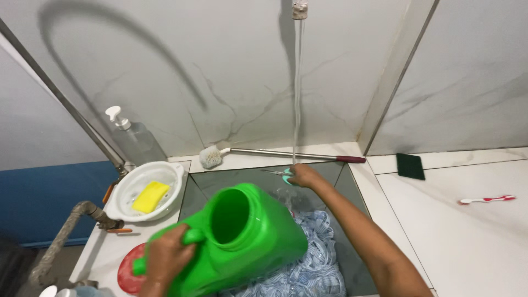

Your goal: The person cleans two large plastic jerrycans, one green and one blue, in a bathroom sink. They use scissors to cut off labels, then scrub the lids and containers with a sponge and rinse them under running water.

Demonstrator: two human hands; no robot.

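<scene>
My left hand [168,254] grips the handle of a bright green plastic jug [242,242], tilted with its wide mouth facing up toward me, over the sink [341,181]. At the sink's far side my right hand [303,176] reaches into a thin stream of water [297,93] falling from a tap [299,8] above. That hand holds a small item with teal handles [286,175], which looks like scissors. A blue and white striped cloth [316,258] lies in the sink under the jug.
A bottle brush with a dark red grip [275,154] lies on the ledge behind the sink. At left are a white bowl [173,173] with a yellow sponge [150,196], a pump bottle [132,137] and a red lid [129,272]. A green scouring pad [410,165] and a toothbrush [487,199] lie on the right counter.
</scene>
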